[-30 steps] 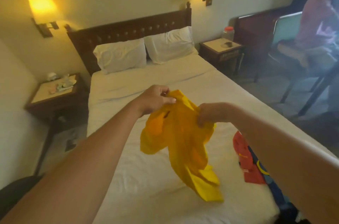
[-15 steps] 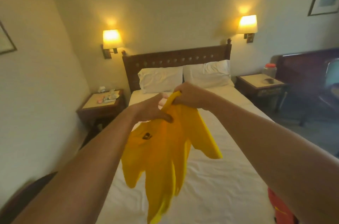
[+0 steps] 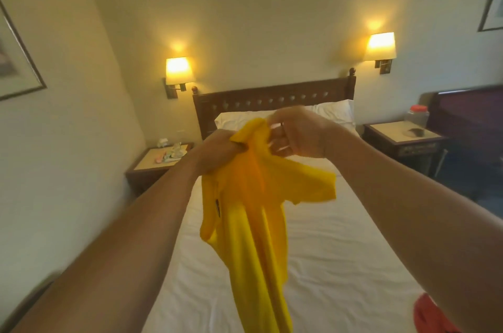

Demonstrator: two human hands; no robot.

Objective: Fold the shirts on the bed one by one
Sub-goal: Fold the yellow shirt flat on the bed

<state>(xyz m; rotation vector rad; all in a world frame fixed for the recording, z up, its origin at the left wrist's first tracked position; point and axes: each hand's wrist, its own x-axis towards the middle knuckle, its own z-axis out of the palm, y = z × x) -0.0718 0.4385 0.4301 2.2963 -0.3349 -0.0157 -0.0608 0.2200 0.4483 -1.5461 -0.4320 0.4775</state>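
Note:
A yellow shirt [image 3: 255, 212] hangs in the air over the white bed [image 3: 340, 251], bunched at its collar. My left hand [image 3: 217, 153] grips the collar area from the left. My right hand [image 3: 296, 133], blurred, pinches the top edge of the same shirt from the right, some fingers spread. One sleeve sticks out to the right. A red shirt [image 3: 430, 316] lies at the bed's lower right corner, partly hidden by my right arm.
Two white pillows [image 3: 334, 112] lean on a dark wooden headboard [image 3: 272, 98]. A nightstand [image 3: 158, 163] with small items stands left of the bed. Another nightstand [image 3: 402, 139] on the right carries a red-lidded jar [image 3: 417, 114]. Two wall lamps are lit.
Both hands lifted the yellow shirt higher and closer together at the collar. My view tilted up toward the headboard, so the red shirt slid to the lower right corner.

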